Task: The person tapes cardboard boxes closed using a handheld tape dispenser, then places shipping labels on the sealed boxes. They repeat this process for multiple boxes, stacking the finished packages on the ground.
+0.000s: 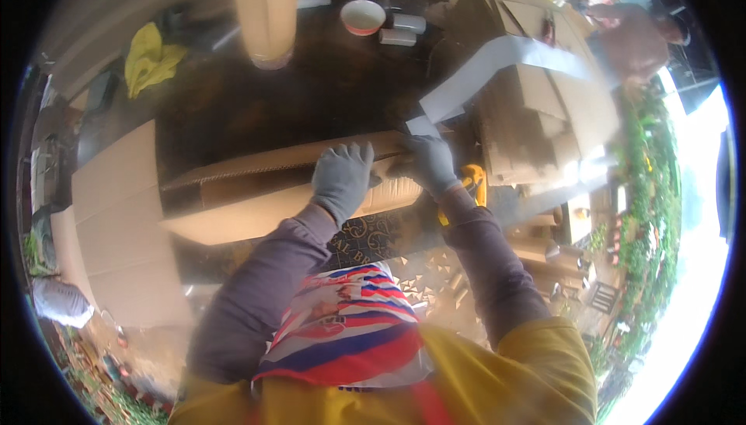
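Note:
A long brown cardboard box (pixel 256 211) lies across the dark table before me, its top flaps raised. My left hand (pixel 342 182), in a grey glove, rests over the box's middle, fingers bent towards the far flap (pixel 272 159) and closed on the cardboard. At the box's right end my right hand (pixel 431 165), gloved too, is closed on its edge; some of its fingertips are hidden. Just beyond that hand, a white strip (pixel 482 64) runs up to the right over the cardboard stack. A yellow tool (pixel 474 184) is beside my right wrist, partly covered.
Stacked cardboard (pixel 528 122) stands on the right. A large flat cardboard sheet (pixel 124 231) is at the left. Farther back are a tall cardboard column (pixel 266 13), a yellow cloth (pixel 149 60), a bowl (pixel 362 17) and white rolls (pixel 398 37). Small scraps litter the floor (pixel 420 277).

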`<state>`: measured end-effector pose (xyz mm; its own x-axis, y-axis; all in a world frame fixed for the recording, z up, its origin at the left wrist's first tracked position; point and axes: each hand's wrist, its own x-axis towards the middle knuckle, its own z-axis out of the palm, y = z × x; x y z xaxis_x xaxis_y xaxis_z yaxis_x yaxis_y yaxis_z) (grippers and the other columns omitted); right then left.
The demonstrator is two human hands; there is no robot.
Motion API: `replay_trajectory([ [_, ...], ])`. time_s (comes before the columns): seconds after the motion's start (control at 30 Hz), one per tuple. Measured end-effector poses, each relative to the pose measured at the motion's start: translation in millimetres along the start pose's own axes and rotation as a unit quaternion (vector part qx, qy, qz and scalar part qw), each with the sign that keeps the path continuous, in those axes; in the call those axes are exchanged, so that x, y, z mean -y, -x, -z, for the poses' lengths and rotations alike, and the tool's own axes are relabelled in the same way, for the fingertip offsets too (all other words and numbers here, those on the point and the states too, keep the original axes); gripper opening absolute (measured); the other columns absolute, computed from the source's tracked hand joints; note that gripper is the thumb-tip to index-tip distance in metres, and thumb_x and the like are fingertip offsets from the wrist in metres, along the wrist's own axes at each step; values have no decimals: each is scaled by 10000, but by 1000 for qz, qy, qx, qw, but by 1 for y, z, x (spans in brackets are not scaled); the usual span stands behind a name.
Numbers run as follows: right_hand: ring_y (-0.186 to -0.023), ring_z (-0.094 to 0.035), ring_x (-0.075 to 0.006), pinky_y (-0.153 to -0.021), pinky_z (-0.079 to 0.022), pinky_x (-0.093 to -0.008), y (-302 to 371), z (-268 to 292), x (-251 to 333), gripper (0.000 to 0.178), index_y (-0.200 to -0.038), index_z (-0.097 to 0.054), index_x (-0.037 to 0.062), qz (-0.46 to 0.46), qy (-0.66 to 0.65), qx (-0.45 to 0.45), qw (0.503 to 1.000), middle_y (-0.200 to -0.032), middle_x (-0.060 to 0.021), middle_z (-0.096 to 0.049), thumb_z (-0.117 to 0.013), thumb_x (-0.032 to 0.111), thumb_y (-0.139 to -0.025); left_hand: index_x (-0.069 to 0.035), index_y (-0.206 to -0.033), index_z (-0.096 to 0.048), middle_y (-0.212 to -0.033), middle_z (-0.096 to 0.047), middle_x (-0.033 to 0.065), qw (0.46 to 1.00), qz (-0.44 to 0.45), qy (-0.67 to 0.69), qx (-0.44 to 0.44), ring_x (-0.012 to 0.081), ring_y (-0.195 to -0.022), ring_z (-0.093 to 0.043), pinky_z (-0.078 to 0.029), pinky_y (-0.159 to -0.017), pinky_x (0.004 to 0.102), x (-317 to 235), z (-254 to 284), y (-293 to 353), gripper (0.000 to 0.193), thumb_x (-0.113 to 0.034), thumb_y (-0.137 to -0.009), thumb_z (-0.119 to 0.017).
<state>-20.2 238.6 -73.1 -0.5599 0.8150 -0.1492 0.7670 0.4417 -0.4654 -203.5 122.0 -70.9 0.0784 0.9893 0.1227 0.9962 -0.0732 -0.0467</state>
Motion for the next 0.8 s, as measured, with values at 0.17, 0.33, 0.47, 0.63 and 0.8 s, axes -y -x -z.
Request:
replay_trajectory([
  [0.17,-956,-666,-319,-825,-522,-407,66,-1,6,536,-1233,-649,99,-91,56,-236,966,-1044,-121,-707,-789,328,-769,-92,-1202,-587,-1005,-664,71,995,-11,69,-68,240,-925,-656,-498,-758,428,-18,-19,-4,449,-418,-896,-625],
  [0.33,-908,-668,-351,-783,-521,-482,154,-60,-42,799,-1534,-299,133,-318,217,-150,911,-1037,-160,-675,-631,442,-875,-82,-1169,-577,-1005,-678,65,987,-32,143,-64,216,-928,-661,-500,-761,419,-7,-13,-7,456,-420,-874,-657],
  [0.47,-864,-653,-372,-743,-511,-483,145,-122,-102,881,-1565,-228,141,-239,251,-165,923,-976,-169,-655,-666,388,-841,-90,-1192,-582,-994,-681,53,991,-25,105,-76,220,-915,-662,-500,-759,423,-7,-4,-4,462,-423,-880,-651],
  [0.63,-980,-658,-385,-863,-519,-465,142,-85,-110,555,-1428,-496,117,-216,160,-232,935,-1018,-193,-672,-602,224,-894,-106,-1264,-596,-1015,-674,47,989,-31,91,-114,220,-907,-654,-497,-757,415,-8,-6,-4,496,-424,-886,-642],
  [0.8,-1107,-636,-200,-897,-532,-331,173,63,-28,409,-1310,-600,33,-23,-366,-352,861,-1232,-115,-650,-675,81,-910,-129,-1263,-608,-961,-669,51,979,-36,102,-174,244,-886,-647,-495,-723,425,-8,-15,-2,491,-411,-864,-658],
])
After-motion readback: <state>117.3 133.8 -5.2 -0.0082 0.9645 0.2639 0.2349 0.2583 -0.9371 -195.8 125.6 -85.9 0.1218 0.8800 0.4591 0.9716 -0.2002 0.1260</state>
